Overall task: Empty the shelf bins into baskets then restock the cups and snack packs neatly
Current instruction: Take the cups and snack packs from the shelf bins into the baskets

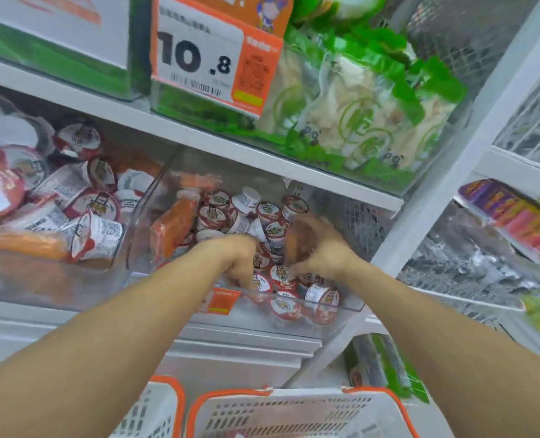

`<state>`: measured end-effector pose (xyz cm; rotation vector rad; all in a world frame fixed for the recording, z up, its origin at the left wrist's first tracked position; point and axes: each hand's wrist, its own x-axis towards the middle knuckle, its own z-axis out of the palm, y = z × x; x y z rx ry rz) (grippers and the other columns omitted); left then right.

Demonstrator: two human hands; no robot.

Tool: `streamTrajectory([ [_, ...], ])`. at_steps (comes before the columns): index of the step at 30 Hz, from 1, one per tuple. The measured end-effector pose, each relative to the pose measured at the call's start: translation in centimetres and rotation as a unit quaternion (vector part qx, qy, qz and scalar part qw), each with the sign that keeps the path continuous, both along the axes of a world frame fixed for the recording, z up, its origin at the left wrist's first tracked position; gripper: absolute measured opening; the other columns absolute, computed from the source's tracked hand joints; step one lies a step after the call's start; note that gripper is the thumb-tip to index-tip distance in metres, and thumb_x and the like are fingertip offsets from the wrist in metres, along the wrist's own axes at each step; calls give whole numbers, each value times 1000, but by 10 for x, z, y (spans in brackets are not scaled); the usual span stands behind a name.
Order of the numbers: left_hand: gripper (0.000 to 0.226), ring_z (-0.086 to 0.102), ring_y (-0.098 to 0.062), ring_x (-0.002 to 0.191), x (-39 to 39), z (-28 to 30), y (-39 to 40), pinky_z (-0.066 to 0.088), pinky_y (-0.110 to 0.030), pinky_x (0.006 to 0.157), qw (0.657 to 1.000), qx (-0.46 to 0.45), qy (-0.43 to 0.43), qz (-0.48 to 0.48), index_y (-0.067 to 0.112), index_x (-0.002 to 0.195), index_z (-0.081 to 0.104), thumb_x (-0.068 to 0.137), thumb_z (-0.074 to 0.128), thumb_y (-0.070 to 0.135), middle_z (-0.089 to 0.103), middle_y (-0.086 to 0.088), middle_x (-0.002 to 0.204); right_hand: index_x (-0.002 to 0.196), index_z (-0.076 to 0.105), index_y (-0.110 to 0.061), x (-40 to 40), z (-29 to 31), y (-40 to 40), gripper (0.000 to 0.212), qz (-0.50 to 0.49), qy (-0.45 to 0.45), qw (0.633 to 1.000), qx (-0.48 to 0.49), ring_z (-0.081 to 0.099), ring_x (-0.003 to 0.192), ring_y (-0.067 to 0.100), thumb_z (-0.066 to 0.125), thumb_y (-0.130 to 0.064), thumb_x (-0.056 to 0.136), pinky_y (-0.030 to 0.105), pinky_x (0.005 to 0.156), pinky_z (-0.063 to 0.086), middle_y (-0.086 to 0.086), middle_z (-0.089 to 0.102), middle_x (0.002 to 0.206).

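Cups (281,275) look light and stiff with thin foil lids, so I would grip their sides; my left hand (242,267) and right hand (314,248) curl among them, their grasp unclear.

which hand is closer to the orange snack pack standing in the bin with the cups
Left. The left hand is down among the cups in the clear bin, just right of the orange snack pack. The right hand reaches in farther right, with the left hand between it and the pack.
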<state>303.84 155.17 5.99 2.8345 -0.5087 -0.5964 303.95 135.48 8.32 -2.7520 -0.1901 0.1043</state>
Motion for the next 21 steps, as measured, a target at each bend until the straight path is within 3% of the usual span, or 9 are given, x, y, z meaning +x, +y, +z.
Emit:
streamTrajectory([
  [3, 82, 53, -27, 128, 0, -2, 4, 47, -32, 103, 998, -11, -43, 50, 9, 150, 33, 84, 77, 30, 49, -11, 146, 135, 52, -43, 7, -3, 5, 111, -26, 3, 999, 35, 51, 127, 20, 96, -59, 34, 36, 109, 47, 3, 43, 141],
  [5, 67, 57, -26, 120, 0, -8, 6, 50, -32, 95, 995, -30, -55, 83, 11, 145, 38, 87, 70, 22, 54, -9, 138, 148, 36, -45, 11, -2, 12, 122, -45, 32, 997, 53, 41, 138, 25, 95, -59, 42, 41, 117, 38, 4, 34, 149],
  [7, 58, 59, -26, 111, -1, -13, 4, 51, -31, 91, 993, -49, -37, 99, 11, 137, 47, 87, 70, 29, 59, -7, 126, 156, 19, -39, 17, -2, 18, 131, -43, 61, 995, 63, 29, 147, 26, 95, -54, 50, 42, 120, 32, 2, 28, 159],
  [10, 74, 58, -25, 115, 2, -17, -2, 50, -36, 101, 991, -83, 24, 103, 9, 133, 52, 77, 80, 48, 59, -6, 128, 151, 36, -30, 20, -5, 27, 107, -21, 49, 998, 11, 32, 146, 26, 93, -46, 62, 31, 113, 33, 2, 37, 155],
  [13, 96, 52, -27, 127, 4, -21, -3, 48, -39, 105, 985, -118, 42, 119, 14, 143, 40, 67, 87, 50, 51, -3, 142, 142, 52, -32, 18, -11, 20, 86, 3, 27, 999, -28, 32, 145, 26, 93, -36, 66, 22, 106, 30, 0, 31, 158],
  [16, 103, 50, -27, 129, 3, -21, -1, 45, -39, 109, 980, -134, 34, 143, 16, 143, 41, 60, 90, 51, 52, -2, 141, 135, 59, -30, 10, -11, 10, 67, 21, 3, 1000, -17, 33, 144, 23, 88, -25, 75, 19, 104, 28, -1, 24, 160],
  [19, 108, 59, -25, 118, 4, -27, 3, 50, -39, 103, 973, -165, 30, 159, 21, 133, 53, 40, 90, 61, 62, 0, 130, 127, 63, -29, 1, -10, 9, 58, 43, 9, 999, -10, 41, 137, 22, 86, -28, 74, 26, 106, 41, 0, 28, 158],
  [21, 93, 62, -26, 115, -4, -23, 4, 53, -41, 100, 958, -212, 54, 183, 18, 131, 56, 50, 96, 41, 65, -3, 125, 119, 69, -30, -2, -9, 10, 49, 46, 13, 999, 13, 43, 135, 18, 85, -37, 74, 32, 107, 42, -4, 35, 153],
])
